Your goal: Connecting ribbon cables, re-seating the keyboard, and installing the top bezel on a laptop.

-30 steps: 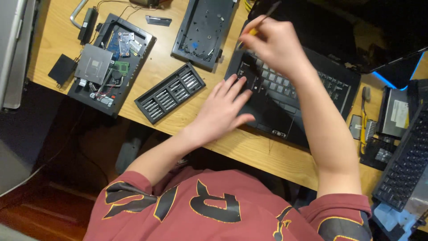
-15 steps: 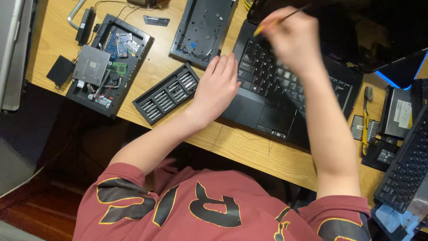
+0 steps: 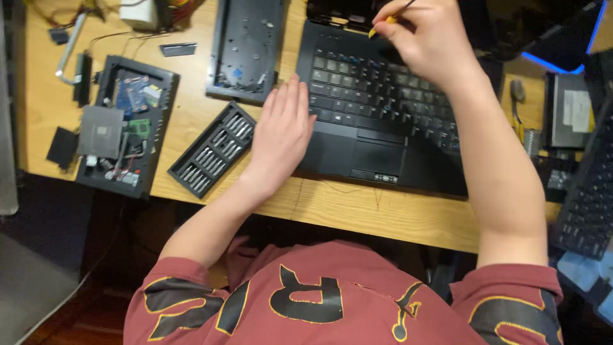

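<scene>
Bit case holds bits; left hand beside; right hand grips screwdriver.

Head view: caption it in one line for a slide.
Left hand flat on a black laptop, right hand holding a yellow-handled tool near its hinge.

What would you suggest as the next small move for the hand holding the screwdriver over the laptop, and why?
Probably lower the screwdriver tip onto the laptop by its hinge edge. The right hand grips the yellow-handled tool above the keyboard's top rows, while the left hand lies flat on the laptop's left edge, steadying it. Whether the tip already touches anything cannot be told.
</scene>
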